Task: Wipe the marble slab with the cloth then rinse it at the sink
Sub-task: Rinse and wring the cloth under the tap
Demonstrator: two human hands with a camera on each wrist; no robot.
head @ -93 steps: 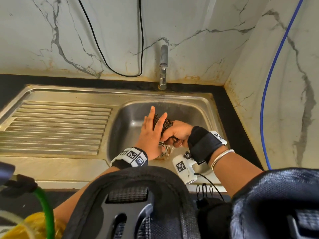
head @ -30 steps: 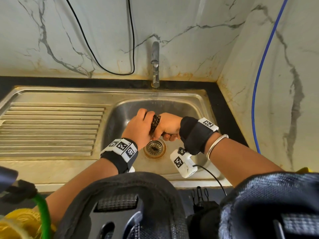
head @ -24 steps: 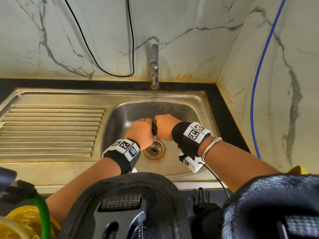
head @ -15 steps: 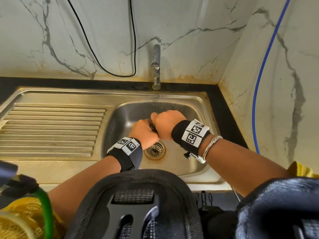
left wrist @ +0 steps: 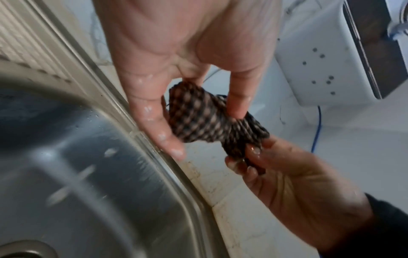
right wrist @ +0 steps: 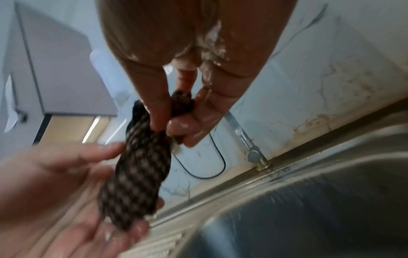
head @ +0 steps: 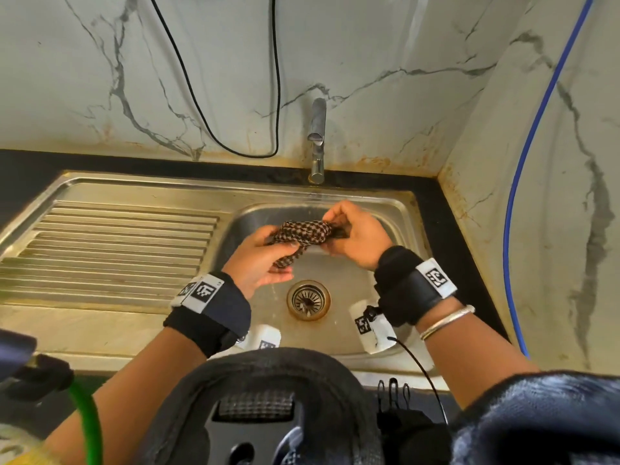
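We hold the checked cloth [head: 300,237] over the sink [head: 379,323] bowl, at about 12 o'clock from the drain [head: 308,299]. Our left hand [head: 258,260] pinches one end and our right hand [head: 355,234] pinches the other. It looks soft, wet and light (maybe slippery), so we should grab the thick twisted ends.
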